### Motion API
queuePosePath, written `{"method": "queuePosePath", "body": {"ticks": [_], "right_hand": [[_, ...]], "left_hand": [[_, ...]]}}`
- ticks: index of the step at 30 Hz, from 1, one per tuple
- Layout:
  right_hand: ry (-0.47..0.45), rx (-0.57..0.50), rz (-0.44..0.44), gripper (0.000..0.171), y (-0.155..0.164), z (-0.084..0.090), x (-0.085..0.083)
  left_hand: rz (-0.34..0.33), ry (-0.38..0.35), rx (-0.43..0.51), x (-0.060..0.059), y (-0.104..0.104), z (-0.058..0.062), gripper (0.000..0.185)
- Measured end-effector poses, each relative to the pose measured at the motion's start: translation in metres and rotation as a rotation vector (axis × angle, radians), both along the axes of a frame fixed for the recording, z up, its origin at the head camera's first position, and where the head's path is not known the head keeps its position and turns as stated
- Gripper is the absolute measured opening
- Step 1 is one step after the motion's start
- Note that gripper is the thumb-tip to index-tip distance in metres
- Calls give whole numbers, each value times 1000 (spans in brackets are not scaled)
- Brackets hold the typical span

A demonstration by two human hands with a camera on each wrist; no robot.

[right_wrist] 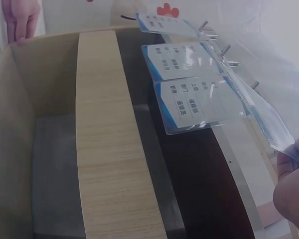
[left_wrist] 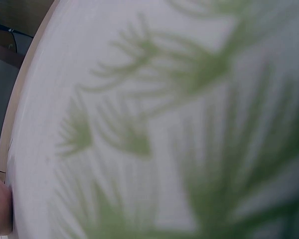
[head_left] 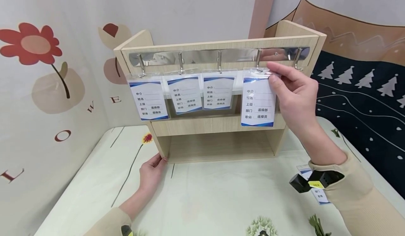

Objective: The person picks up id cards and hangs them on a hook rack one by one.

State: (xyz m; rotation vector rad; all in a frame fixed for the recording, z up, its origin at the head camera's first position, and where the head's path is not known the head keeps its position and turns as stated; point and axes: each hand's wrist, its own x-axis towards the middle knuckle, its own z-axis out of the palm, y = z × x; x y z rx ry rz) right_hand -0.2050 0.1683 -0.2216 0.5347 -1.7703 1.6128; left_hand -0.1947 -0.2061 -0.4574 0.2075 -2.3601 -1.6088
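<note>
- right hand (head_left: 295, 95) pinches top edge of the fourth badge holder (head_left: 257, 99) at its hook (head_left: 258, 61) on the metal hook rail (head_left: 221, 55); grip narrow, thumb and fingers closed on the clear sleeve.
- left hand (head_left: 152, 171) rests with straight fingers against lower left corner of the wooden shelf (head_left: 218, 130), holding nothing.
- three other badge holders (head_left: 185, 93) hang to the left.
- shelf stands on the counter (head_left: 221, 201).
</note>
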Motion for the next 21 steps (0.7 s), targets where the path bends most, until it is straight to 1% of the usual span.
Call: {"method": "queuePosePath", "body": {"ticks": [4, 9, 12, 15, 21], "right_hand": [[-26, 4, 0, 27, -1, 2, 0], [-38, -26, 33, 27, -1, 2, 1], [-54, -31, 38, 27, -1, 3, 1], [-85, -20, 27, 27, 1, 4, 2], [-136, 34, -1, 29, 2, 7, 2]], "left_hand": [[-1, -7, 0, -1, -1, -1, 38], [1, -8, 9, -2, 0, -1, 39], [1, -3, 8, -2, 0, -1, 38], [1, -1, 9, -2, 1, -1, 38], [0, -7, 3, 0, 0, 0, 38]]}}
